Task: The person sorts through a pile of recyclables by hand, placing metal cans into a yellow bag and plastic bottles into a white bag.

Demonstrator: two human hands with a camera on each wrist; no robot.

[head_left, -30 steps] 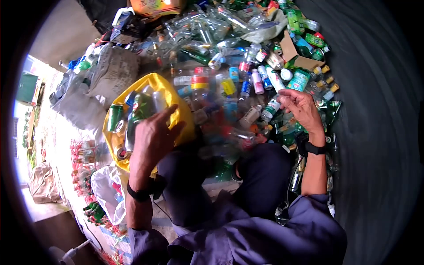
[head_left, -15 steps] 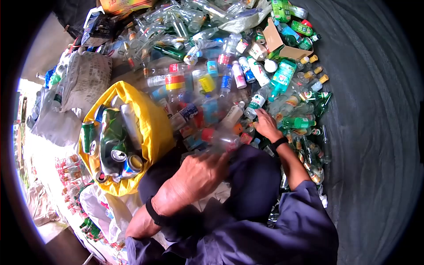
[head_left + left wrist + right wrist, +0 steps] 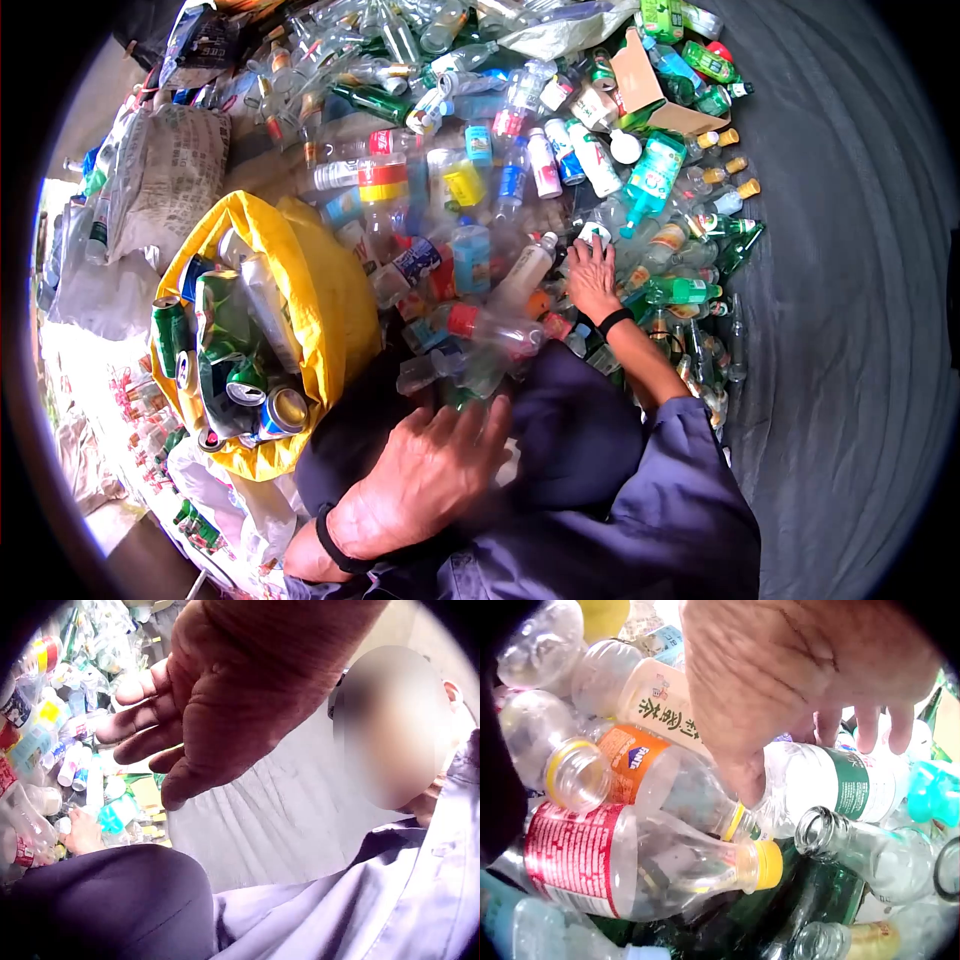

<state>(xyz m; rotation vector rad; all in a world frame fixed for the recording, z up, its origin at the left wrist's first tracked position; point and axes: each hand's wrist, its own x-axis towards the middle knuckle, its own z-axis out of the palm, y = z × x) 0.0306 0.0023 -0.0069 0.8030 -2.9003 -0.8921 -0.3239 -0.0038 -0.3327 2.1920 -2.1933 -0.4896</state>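
Note:
In the head view my right hand [image 3: 592, 280] reaches over a clear plastic bottle [image 3: 851, 784] with a green-and-white label. The right wrist view shows the thumb at the bottle's near side and the fingers over its far side, gripping it where it lies in the pile. A yellow-capped bottle [image 3: 682, 862] with a red label lies just below that hand. My left hand [image 3: 425, 480] hovers over the lap, fingers loosely extended; its palm in the left wrist view holds nothing. Clear bottles [image 3: 480, 365] lie just beyond its fingertips.
A yellow sack [image 3: 345, 290] of crushed cans stands at the left, beside the knee. Bottles spread across the front, with a cardboard box [image 3: 640, 75] at the back right. A printed white sack [image 3: 180, 165] leans at the left; dark sheeting [image 3: 820, 300] covers the right side.
My left hand has left the yellow sack's mouth and come right and back over the lap. The right hand has moved down onto the green-labelled bottle. The head view has shifted.

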